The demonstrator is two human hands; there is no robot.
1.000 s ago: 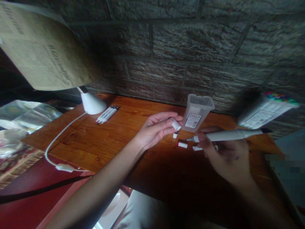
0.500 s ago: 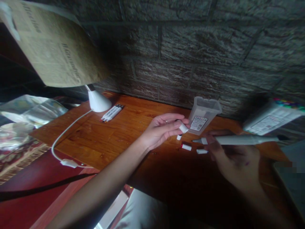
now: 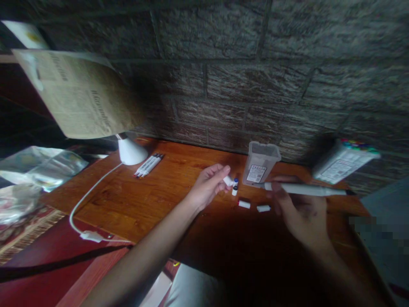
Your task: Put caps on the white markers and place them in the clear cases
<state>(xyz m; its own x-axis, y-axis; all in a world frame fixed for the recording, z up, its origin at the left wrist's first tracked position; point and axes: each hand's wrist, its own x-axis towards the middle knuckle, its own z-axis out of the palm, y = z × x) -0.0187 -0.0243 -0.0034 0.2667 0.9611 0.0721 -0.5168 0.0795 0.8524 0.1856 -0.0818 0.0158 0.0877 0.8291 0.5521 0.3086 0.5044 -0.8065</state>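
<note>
Between the thumb and fingers of my left hand [image 3: 207,185] is a white marker cap [image 3: 228,181]. Just right of it, small caps with blue and black ends [image 3: 235,187] stand close together on the table. My right hand [image 3: 297,209] grips a white double-ended marker [image 3: 300,189], both tips bare, lying nearly level in the fingers. Below the marker, a red-ended cap [image 3: 244,204] and another white cap [image 3: 263,208] lie on the wood. Behind, an open clear plastic box [image 3: 261,164] with a label stands upright.
A box packed with markers [image 3: 345,162] stands at the right by the brick wall [image 3: 223,85]. Several white markers [image 3: 149,165] lie near the white lamp base [image 3: 131,152] on the wooden table [image 3: 179,170]. A white cord [image 3: 92,183] hangs over the left edge.
The view has shifted, so the lamp and table sit lower. My left hand has moved left with its cap, away from the marker tip; a blue-ended cap now shows beside it.
</note>
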